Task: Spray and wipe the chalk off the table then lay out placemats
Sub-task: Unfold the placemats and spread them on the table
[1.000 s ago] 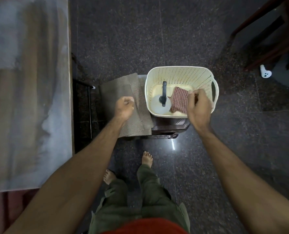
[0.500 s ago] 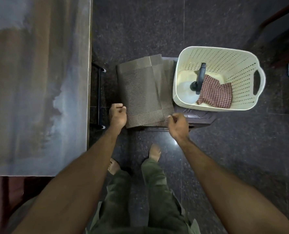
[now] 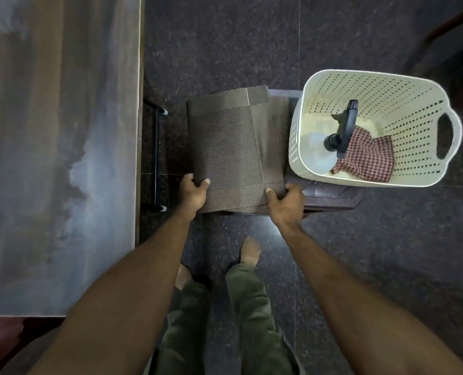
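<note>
Dark speckled stone floor (image 3: 333,266) fills most of the head view, with the table (image 3: 49,158) running down the left side of the frame, its top streaked grey and brown, whether damp or chalky I cannot tell. At centre a stack of woven brown placemats (image 3: 233,147) lies on a dark stool (image 3: 330,196), its near edge overhanging toward the person. The left hand (image 3: 192,190) grips the stack's lower left corner, thumb on top and fingers curled underneath; the right hand (image 3: 286,201) holds the lower right corner the same way. At right, a cream perforated basket (image 3: 414,85) stands on the same stool, just beside the mats, holding the spray bottle (image 3: 344,128) and a checked cloth (image 3: 368,155).

With bottle and cloth put away, the step in hand looks like lifting the mats to carry them to the table. To do it well, keep both grips even so the whole stack rises together and none slides off, lift clear of the basket wall, and swing left without catching the table edge.
</note>
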Demonstrator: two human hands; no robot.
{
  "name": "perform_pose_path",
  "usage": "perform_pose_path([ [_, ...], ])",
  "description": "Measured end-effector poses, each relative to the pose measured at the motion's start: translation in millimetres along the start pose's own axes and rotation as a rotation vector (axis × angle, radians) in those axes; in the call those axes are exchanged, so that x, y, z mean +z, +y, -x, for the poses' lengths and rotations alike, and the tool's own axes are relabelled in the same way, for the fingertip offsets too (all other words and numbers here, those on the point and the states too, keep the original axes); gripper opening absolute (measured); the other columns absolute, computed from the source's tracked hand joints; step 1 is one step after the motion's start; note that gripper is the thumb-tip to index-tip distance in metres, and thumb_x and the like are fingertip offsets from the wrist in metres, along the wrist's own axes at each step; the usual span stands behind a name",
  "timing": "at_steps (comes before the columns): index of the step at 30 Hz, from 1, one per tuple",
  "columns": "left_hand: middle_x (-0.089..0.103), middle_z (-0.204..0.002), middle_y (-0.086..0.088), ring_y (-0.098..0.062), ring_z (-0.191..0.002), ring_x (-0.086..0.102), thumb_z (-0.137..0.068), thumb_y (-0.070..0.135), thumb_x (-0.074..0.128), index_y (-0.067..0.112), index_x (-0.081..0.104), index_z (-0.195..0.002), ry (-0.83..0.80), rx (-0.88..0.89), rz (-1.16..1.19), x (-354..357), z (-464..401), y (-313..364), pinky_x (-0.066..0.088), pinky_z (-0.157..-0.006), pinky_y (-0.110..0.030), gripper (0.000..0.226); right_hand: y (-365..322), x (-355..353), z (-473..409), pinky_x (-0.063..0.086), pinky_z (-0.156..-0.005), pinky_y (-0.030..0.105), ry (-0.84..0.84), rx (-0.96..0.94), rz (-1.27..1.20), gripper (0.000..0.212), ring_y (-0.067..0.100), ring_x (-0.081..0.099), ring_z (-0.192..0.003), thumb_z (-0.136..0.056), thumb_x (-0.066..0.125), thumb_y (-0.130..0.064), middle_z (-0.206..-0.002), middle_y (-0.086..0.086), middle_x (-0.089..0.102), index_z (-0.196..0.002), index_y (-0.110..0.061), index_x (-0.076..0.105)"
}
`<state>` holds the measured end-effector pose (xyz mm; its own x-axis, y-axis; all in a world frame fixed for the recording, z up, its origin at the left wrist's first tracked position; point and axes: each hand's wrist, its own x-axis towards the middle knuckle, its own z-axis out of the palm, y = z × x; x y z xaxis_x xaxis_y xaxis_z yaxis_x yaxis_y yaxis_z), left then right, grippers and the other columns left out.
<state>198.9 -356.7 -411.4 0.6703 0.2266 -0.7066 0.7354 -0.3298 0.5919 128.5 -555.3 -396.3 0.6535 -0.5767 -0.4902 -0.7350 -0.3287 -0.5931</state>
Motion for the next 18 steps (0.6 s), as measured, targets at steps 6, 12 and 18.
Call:
perform_pose_path([
  [6, 0.064, -0.118, -0.021, -0.034, -0.105, 0.064, -0.091, 0.011, 0.068, -0.001, 0.048, -0.126, 0.053, 0.078, -0.009, -6.3, -0.5, -4.7, 0.051, -0.081, -0.034, 0.042, 0.5, 1.6, -2.1, 0.046, -0.078, 0.033, -0.008, 0.002, -0.015, 0.053, 0.030, 0.060, -0.099, -0.083, 0.074, -0.038, -0.110, 0.015, 0.062, -0.116, -0.003, 0.054],
  [12, 0.064, -0.120, -0.015, -0.028, -0.106, 0.063, -0.090, 0.012, 0.069, 0.004, 0.046, -0.132, 0.085, 0.130, -0.026, -7.6, 8.2, -1.6, 0.052, -0.087, -0.037, 0.049, -5.8, 0.8, 2.1, 0.048, -0.083, 0.032, -0.074, -0.020, -0.079, 0.053, 0.025, 0.061, -0.099, -0.089, 0.071, -0.032, -0.111, 0.008, 0.064, -0.127, -0.004, 0.048],
  [18, 0.063, -0.120, -0.014, -0.029, -0.106, 0.063, -0.090, 0.011, 0.068, 0.007, 0.045, -0.131, 0.104, 0.169, -0.023, -8.3, 16.5, -1.3, 0.054, -0.091, -0.044, 0.048, -7.8, -2.1, 0.9, 0.048, -0.090, 0.036, -0.107, -0.089, -0.006, 0.049, 0.030, 0.060, -0.109, -0.093, 0.066, -0.027, -0.119, 0.014, 0.064, -0.131, -0.002, 0.047],
])
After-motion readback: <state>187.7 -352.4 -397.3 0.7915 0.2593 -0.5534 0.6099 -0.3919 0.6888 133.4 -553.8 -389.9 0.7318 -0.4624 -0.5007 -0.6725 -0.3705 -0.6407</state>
